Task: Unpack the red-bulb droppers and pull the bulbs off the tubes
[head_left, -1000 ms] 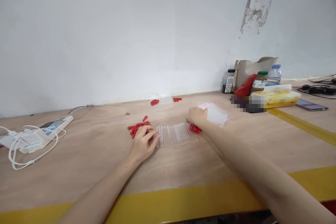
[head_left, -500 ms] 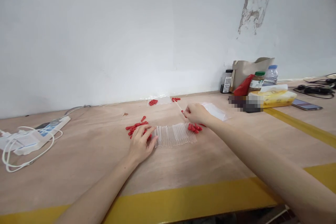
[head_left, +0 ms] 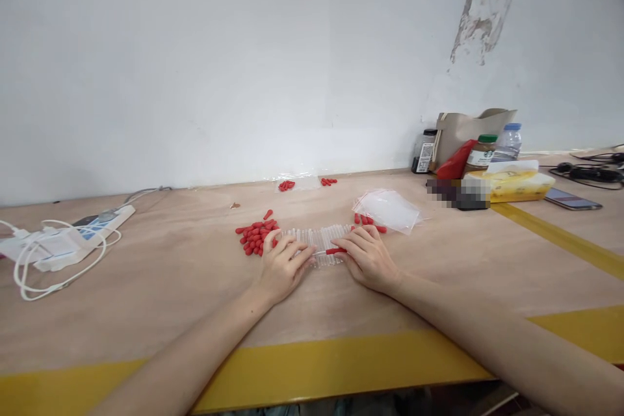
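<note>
A row of clear plastic tubes (head_left: 319,236) lies side by side on the wooden table (head_left: 160,286). My left hand (head_left: 283,266) rests on the row's left end, fingers curled over the tubes. My right hand (head_left: 368,257) sits at the right end and pinches a clear tube with a red cap (head_left: 335,251), held level between both hands. A heap of loose red caps (head_left: 256,237) lies just left of the row. A few more red caps (head_left: 366,221) lie behind my right hand.
Clear plastic bags (head_left: 390,209) lie right of the tubes. Small red cap piles (head_left: 286,186) sit near the wall. A power strip with white cables (head_left: 58,247) is at the left. Bottles, a grey bag (head_left: 470,133), tissue pack (head_left: 517,183) and phone (head_left: 572,198) stand at the right.
My right hand came back from near the plastic bags to the front of the tube row, now holding a red-capped tube. My left hand shifted slightly right along the row.
</note>
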Motion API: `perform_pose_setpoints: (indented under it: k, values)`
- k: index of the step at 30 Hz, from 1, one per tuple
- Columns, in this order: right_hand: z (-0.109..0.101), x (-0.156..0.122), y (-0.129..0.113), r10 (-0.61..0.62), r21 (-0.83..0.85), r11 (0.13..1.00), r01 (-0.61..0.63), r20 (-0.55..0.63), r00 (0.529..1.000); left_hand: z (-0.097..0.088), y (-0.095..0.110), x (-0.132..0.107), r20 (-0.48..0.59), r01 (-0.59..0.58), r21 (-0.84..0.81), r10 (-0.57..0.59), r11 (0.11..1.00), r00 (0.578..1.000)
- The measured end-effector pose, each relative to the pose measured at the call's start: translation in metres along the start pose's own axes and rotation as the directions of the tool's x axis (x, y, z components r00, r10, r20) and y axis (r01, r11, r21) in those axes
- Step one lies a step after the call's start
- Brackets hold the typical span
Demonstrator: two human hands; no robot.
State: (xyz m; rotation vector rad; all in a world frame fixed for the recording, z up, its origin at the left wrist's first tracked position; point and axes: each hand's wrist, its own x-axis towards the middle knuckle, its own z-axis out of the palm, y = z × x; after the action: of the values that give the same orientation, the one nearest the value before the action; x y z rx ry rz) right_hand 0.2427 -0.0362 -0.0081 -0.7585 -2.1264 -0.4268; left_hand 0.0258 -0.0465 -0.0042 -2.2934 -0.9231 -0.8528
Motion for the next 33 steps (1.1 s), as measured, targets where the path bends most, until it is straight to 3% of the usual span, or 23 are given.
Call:
perform_pose_setpoints:
  k: [16, 33]
  values:
    - [-0.001, -0.004, 0.001, -0.079, -0.027, 0.996, 0.081, 0.065, 0.995, -0.006, 0.004, 0.0, 0.009, -0.046, -0.006, 0.046, 0.999, 0.999]
    - [-0.013, 0.003, 0.006, -0.069, 0.186, 0.982, 0.033, 0.191, 0.979, -0.009, 0.004, -0.001, 0.011, -0.084, -0.012, 0.085, 0.996, 0.996]
